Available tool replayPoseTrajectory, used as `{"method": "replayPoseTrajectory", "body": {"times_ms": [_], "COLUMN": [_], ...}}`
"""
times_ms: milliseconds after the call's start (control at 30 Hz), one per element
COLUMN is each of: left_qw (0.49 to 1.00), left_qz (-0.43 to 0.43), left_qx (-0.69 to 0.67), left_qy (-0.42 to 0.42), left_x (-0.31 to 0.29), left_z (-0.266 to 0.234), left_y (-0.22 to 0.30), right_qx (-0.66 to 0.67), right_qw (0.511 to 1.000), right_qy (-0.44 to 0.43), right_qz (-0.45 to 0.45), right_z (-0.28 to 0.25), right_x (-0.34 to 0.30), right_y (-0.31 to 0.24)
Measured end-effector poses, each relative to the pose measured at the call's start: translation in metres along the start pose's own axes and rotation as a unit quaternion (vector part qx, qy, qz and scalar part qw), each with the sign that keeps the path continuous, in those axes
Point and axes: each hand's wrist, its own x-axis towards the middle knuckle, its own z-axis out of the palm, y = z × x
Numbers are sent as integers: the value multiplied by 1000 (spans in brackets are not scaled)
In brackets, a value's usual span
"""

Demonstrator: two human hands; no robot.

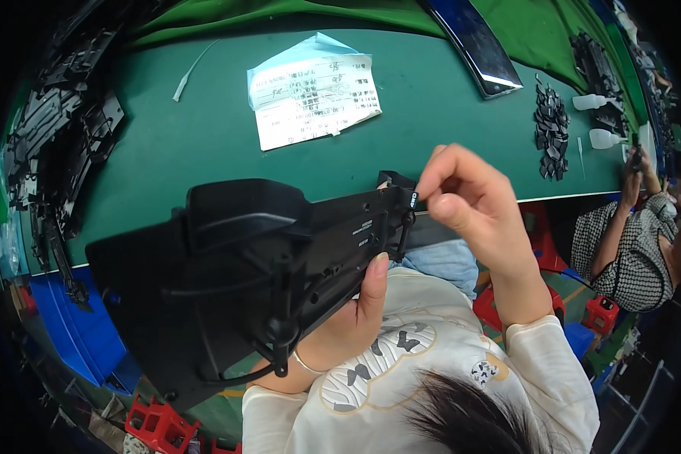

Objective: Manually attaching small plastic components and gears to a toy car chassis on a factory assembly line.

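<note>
A large black plastic housing point(340, 234), with raised blocks, ribs and a flat panel, is held up tilted in front of my body. My left hand point(367, 299) grips it from below, its thumb pressed on the panel's lower edge and the other fingers hidden behind the part. At the housing's right end sits a small black tab point(412, 199) with white marking. My right hand point(469, 197) is curled there, fingertips against that end; whether anything small is between thumb and forefinger is hidden.
On the green table point(174, 144) lie a paper sheet point(314, 106), a thin white-tipped tool point(181, 85) and a glossy dark panel point(480, 53). Black parts point(60, 136) are heaped left, small black pieces point(551, 132) right, near white bottles point(604, 138). Another person point(632, 250) works at right.
</note>
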Motion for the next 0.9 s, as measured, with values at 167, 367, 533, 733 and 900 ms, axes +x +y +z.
{"method": "replayPoseTrajectory", "body": {"times_ms": [167,367,533,733,900], "left_qw": [1000,997,996,994,998], "left_qz": [16,-45,26,35,-1], "left_qx": [-11,-4,66,97,59], "left_qy": [12,-55,-49,-30,-29], "left_x": [-1,-4,-1,-3,-6], "left_z": [3,-2,-6,-3,3], "left_y": [2,5,2,0,5], "right_qx": [-63,-45,-73,-81,-113], "right_qw": [998,997,996,996,993], "right_qy": [12,6,-2,1,23], "right_qz": [21,56,60,43,3], "right_z": [9,8,8,8,6], "right_x": [4,5,6,7,5], "right_y": [-6,-4,-8,-5,-6]}}
